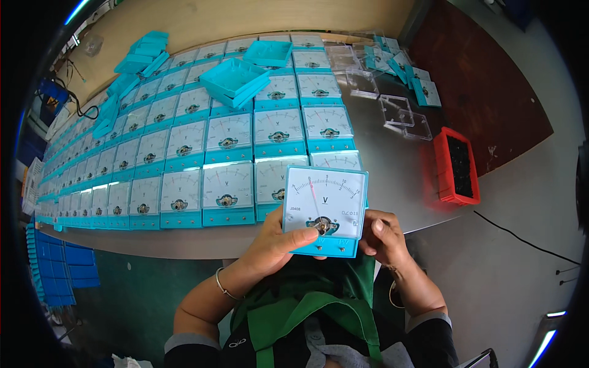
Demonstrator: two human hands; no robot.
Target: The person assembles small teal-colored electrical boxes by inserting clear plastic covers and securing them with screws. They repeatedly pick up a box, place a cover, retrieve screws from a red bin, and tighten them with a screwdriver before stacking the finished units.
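Note:
A panel voltmeter (325, 199) with a white dial, red needle and teal base is tilted up in front of me, just past the near table edge. My left hand (276, 242) grips its lower left side, the thumb lying on the front by the metal pivot parts and the other fingers mostly hidden behind. At the meter's lower right edge is my right hand (385, 238), its fingers curled and the thumb bent in. Whether those fingers touch the meter or hold something small cannot be made out.
Rows of similar voltmeters (228, 187) cover the table's left and middle. Empty teal cases (236, 80) lie on top of them. Clear covers (397, 111) and loose teal-backed meters (425, 92) lie at the back right. A red bin (455, 167) with dark contents stands at the right.

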